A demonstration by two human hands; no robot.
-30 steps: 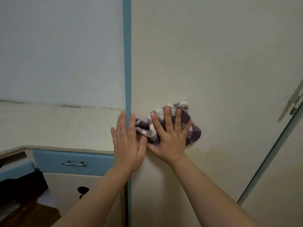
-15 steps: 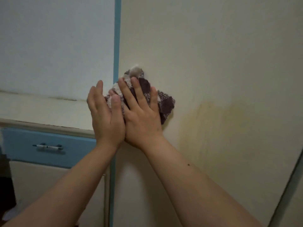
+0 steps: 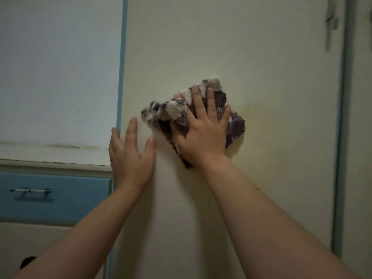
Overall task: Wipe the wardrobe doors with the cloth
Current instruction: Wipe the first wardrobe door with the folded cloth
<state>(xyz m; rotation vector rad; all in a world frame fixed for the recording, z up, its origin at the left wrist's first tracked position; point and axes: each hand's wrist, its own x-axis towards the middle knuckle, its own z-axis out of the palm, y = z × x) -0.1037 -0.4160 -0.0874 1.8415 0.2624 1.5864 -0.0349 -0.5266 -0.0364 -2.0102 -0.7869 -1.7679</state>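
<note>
A cream wardrobe door (image 3: 271, 81) with a blue left edge fills most of the view. A crumpled purple-and-white checked cloth (image 3: 177, 111) is pressed flat against it by my right hand (image 3: 203, 131), fingers spread over the cloth. My left hand (image 3: 130, 156) lies flat and open on the door near its blue edge, just left of and below the cloth, holding nothing. A faint yellowish stain shows on the door to the right of the cloth.
A metal door handle (image 3: 331, 19) sits at the top right by a blue vertical strip (image 3: 340, 137). At the left stands a cream counter (image 3: 50, 154) over a blue drawer (image 3: 60, 198) with a handle (image 3: 30, 191). A pale wall is above.
My right hand has slid the cloth to the right, away from the door's blue edge. My left hand has separated from it and dropped lower on the door.
</note>
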